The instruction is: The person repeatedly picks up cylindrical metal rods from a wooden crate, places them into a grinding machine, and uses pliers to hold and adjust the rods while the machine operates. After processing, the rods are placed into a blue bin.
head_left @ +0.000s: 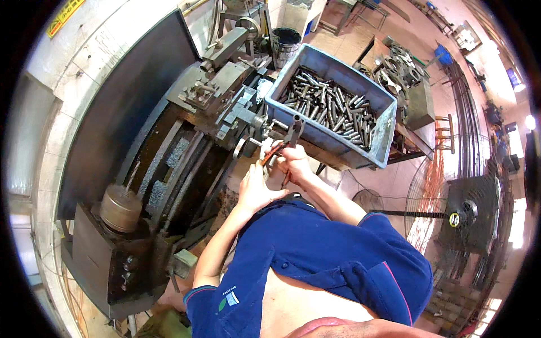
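My right hand (294, 163) is closed around a long dark metal tool (293, 134), which points up toward the near edge of the blue bin; its exact kind is unclear. My left hand (253, 185) is just left of it, thumb spread away from the fingers. The left fingertips are at the lower end of a narrow reddish-brown strip (274, 151) that runs up to the right hand; whether they grip it is hard to see. Beyond both hands, the blue plastic bin (344, 147) holds many short metal cylinders (327, 107).
A lathe (169, 152) with a round chuck (120, 208) runs along my left, its handwheel (240, 148) close to my left hand. A dark bucket (286, 45) stands behind the bin. On the right are a bench with metal parts (394, 70), a stool (444, 134) and a large fan (468, 214).
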The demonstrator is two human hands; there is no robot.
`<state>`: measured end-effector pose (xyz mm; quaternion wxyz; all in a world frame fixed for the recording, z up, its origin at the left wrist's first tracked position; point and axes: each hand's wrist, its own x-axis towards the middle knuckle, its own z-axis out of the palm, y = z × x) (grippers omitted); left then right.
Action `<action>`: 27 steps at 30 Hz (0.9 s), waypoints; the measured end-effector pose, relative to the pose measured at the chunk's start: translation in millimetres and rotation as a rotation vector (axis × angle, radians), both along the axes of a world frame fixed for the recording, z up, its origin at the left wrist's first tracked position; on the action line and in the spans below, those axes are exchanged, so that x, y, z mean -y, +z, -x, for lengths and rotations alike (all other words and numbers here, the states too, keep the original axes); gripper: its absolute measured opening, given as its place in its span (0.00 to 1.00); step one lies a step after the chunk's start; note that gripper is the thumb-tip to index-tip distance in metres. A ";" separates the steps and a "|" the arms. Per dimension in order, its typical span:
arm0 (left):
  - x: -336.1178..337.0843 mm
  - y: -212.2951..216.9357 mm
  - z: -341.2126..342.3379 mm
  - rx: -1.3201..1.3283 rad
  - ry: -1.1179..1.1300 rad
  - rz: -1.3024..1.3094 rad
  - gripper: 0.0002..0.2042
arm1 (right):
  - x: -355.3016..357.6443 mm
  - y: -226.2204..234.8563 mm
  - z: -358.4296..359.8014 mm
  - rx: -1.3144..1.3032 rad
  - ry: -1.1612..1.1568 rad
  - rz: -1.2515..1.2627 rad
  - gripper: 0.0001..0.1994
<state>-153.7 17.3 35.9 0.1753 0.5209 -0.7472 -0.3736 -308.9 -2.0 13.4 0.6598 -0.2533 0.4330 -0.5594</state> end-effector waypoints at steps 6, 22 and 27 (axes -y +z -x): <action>-9.7 -2.8 -17.8 -0.385 0.251 -0.116 0.23 | 76.4 30.4 90.6 0.606 0.214 -0.155 0.17; -334.5 -121.8 -143.3 -0.150 1.464 -0.025 0.17 | 12.2 -11.6 38.1 0.559 0.737 -0.188 0.41; -488.2 -173.5 -198.4 0.127 1.908 -0.373 0.16 | -20.3 -3.8 -23.4 0.394 0.908 -0.176 0.44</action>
